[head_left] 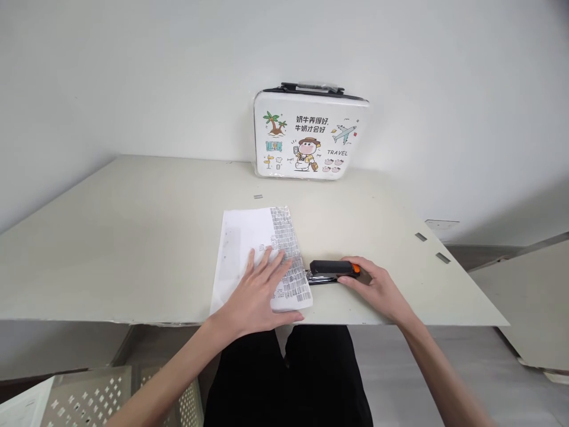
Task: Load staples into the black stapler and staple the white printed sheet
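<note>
A stack of white printed paper (235,237) lies near the front edge of the table, with a band of dense grey print down its right side. My left hand (258,290) rests flat on it, fingers spread. To the right of the paper is a black stapler (331,268) with an orange rear end, its front at the paper's right edge. Whether the paper sits between its jaws I cannot tell. My right hand (373,284) grips the stapler's rear end, thumb low and fingers on top.
On the pale table (133,237), a white cartoon-printed case (311,136) with a black handle leans against the wall. Small grey staple strips (258,196) lie on the tabletop, two of them near the right edge. A perforated beige basket (93,397) stands below, at left.
</note>
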A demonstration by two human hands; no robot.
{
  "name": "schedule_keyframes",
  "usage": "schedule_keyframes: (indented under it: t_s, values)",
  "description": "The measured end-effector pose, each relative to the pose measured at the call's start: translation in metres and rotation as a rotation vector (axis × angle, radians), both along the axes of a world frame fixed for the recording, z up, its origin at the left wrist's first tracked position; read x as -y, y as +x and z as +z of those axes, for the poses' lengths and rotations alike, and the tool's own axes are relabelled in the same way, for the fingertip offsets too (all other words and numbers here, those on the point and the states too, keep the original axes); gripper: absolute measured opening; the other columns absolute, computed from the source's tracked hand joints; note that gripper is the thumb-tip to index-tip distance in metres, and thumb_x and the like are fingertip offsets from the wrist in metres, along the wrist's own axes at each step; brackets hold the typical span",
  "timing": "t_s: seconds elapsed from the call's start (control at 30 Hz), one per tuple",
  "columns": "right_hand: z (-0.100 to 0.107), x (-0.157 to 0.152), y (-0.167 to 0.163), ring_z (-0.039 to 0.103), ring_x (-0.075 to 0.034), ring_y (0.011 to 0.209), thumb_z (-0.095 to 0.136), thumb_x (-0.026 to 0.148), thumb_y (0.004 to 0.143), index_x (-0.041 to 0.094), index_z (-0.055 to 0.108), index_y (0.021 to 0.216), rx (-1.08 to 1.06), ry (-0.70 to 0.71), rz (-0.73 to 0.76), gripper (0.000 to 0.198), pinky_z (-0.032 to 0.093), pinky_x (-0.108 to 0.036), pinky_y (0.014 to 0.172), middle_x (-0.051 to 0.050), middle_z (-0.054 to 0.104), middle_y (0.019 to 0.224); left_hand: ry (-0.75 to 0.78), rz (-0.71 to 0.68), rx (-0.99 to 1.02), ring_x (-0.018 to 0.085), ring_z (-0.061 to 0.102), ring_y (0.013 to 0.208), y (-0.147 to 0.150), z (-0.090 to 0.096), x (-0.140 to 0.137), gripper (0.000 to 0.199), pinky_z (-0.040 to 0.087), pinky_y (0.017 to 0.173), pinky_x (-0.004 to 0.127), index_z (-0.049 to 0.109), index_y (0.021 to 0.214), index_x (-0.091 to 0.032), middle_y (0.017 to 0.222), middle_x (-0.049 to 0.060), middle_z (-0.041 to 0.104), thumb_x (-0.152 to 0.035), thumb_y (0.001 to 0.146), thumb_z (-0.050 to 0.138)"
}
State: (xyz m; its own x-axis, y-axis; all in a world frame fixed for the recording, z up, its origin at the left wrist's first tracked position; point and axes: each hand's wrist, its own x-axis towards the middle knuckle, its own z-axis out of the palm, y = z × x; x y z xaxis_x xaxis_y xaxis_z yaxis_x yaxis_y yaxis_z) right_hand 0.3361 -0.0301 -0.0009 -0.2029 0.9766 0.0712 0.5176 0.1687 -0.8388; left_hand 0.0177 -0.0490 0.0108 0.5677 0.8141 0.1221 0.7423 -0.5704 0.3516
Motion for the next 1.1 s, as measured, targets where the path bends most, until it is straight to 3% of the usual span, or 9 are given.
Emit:
schedule_keyframes:
  t_s: [0.23, 0.43, 0.6, 0.77, 0.87, 1.0, 1.1]
  values:
    - [0.009, -0.001, 0.003, 0.065, -0.029, 0.119, 0.071, 0.061, 0.090, 0.029, 0.070, 0.119, 0.029, -0.050, 0.057, 0.043, 0.051, -0.045, 0.106, -0.006, 0.072, 0.128, 0.013, 0.005, -0.060, 0.044, 0.008, 0.160, 0.016, 0.005, -0.007, 0.076, 0.004, 0.124, 0.076, 0.042, 0.160, -0.040, 0.175, 0.004, 0.020, -0.081, 0.095, 0.042]
    - [0.033, -0.006, 0.008, 0.066, -0.028, 0.119, 0.065, 0.061, 0.094, 0.031, 0.068, 0.122, 0.131, -0.102, 0.161, 0.041, 0.052, -0.044, 0.104, -0.004, 0.073, 0.126, 0.011, 0.005, -0.041, 0.041, 0.011, 0.161, 0.027, 0.005, -0.014, 0.069, 0.007, 0.126, 0.073, 0.050, 0.154, -0.036, 0.172, 0.005, 0.029, -0.077, 0.100, 0.036]
    - [0.053, -0.010, -0.006, 0.063, -0.028, 0.128, 0.049, 0.063, 0.102, 0.031, 0.063, 0.130, 0.158, -0.116, 0.125, 0.045, 0.051, -0.043, 0.108, -0.006, 0.066, 0.142, 0.059, -0.029, -0.034, 0.038, 0.009, 0.161, 0.036, -0.003, -0.019, 0.073, 0.003, 0.128, 0.069, 0.042, 0.159, -0.031, 0.173, 0.006, 0.026, -0.075, 0.101, 0.037]
    - [0.059, -0.019, -0.038, 0.057, -0.028, 0.137, 0.032, 0.064, 0.106, 0.029, 0.063, 0.132, 0.248, -0.045, 0.071, 0.053, 0.044, -0.046, 0.116, -0.006, 0.063, 0.147, 0.080, -0.049, -0.025, 0.038, 0.005, 0.161, 0.041, -0.010, -0.026, 0.074, 0.001, 0.128, 0.069, 0.039, 0.161, -0.032, 0.175, 0.005, 0.021, -0.075, 0.100, 0.037]
    - [0.063, -0.024, -0.055, 0.051, -0.029, 0.143, 0.024, 0.064, 0.107, 0.029, 0.065, 0.130, 0.293, -0.045, 0.085, 0.058, 0.042, -0.048, 0.118, -0.006, 0.059, 0.151, 0.068, -0.060, -0.039, 0.038, 0.003, 0.161, 0.040, -0.011, -0.031, 0.076, 0.001, 0.129, 0.068, 0.037, 0.162, -0.031, 0.176, 0.004, 0.016, -0.075, 0.101, 0.038]
    - [0.071, -0.026, -0.069, 0.056, -0.029, 0.139, 0.018, 0.066, 0.107, 0.029, 0.065, 0.131, 0.302, -0.073, 0.155, 0.064, 0.046, -0.049, 0.112, -0.006, 0.063, 0.147, 0.080, -0.088, -0.013, 0.039, 0.003, 0.161, 0.039, -0.012, -0.035, 0.076, 0.002, 0.129, 0.069, 0.030, 0.165, -0.034, 0.177, 0.001, 0.011, -0.074, 0.101, 0.038]
    - [0.073, -0.026, -0.072, 0.046, -0.029, 0.148, 0.019, 0.070, 0.106, 0.031, 0.061, 0.139, 0.314, -0.079, 0.205, 0.066, 0.039, -0.050, 0.119, -0.004, 0.055, 0.157, 0.100, -0.104, 0.011, 0.038, 0.003, 0.162, 0.039, -0.014, -0.037, 0.076, 0.003, 0.129, 0.069, 0.025, 0.166, -0.037, 0.176, 0.000, 0.015, -0.073, 0.101, 0.040]
